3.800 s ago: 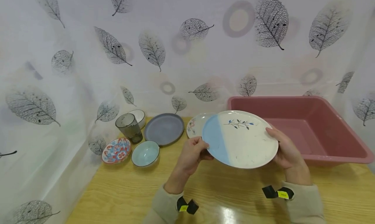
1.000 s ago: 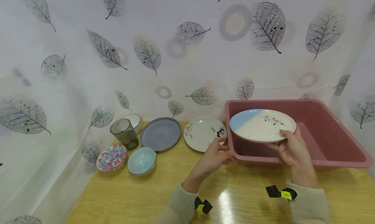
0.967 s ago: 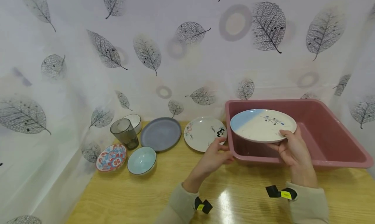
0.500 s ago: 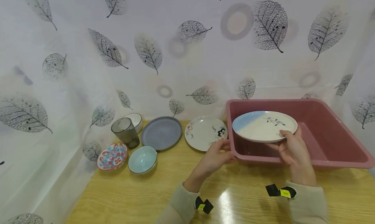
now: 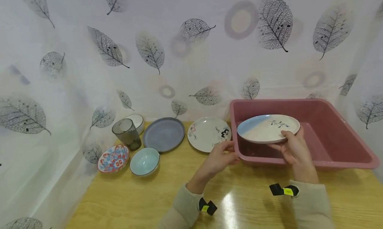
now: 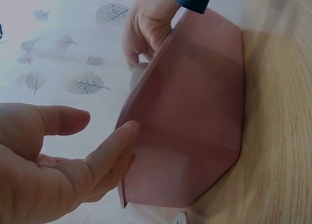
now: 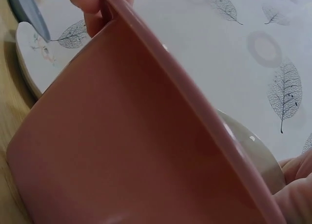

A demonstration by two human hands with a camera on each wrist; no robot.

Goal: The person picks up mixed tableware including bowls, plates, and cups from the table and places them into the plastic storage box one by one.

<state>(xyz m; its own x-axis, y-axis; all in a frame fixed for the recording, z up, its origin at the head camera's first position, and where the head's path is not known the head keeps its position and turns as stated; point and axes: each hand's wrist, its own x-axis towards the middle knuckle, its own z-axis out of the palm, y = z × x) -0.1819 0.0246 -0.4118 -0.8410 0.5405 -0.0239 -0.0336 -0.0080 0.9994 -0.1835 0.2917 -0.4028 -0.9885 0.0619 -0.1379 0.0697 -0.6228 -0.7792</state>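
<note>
A white plate (image 5: 269,130) with a light blue band and a dark leafy sprig hangs tilted within the left part of the pink basin (image 5: 348,135). My right hand (image 5: 296,149) grips its near right edge, thumb on top and fingers beneath. In the right wrist view, the plate (image 7: 258,151) shows behind the basin's rim. At the basin's front left corner is my left hand (image 5: 219,159), fingers loosely extended with fingertips right at the rim. Thumb and fingers of that left hand (image 6: 63,170) stand apart in the left wrist view.
A floral plate (image 5: 206,135) lies left of the basin, then a grey plate (image 5: 164,134). Further left stand a smoky glass (image 5: 127,134), a white bowl (image 5: 137,121), a pale blue bowl (image 5: 145,161) and a red-patterned dish (image 5: 113,158). A leaf-print sheet (image 5: 179,56) hangs behind.
Both hands held the plate left of the basin at first. The left hand has let go and moved to the basin's corner. The right hand has carried the plate right, then slightly lower.
</note>
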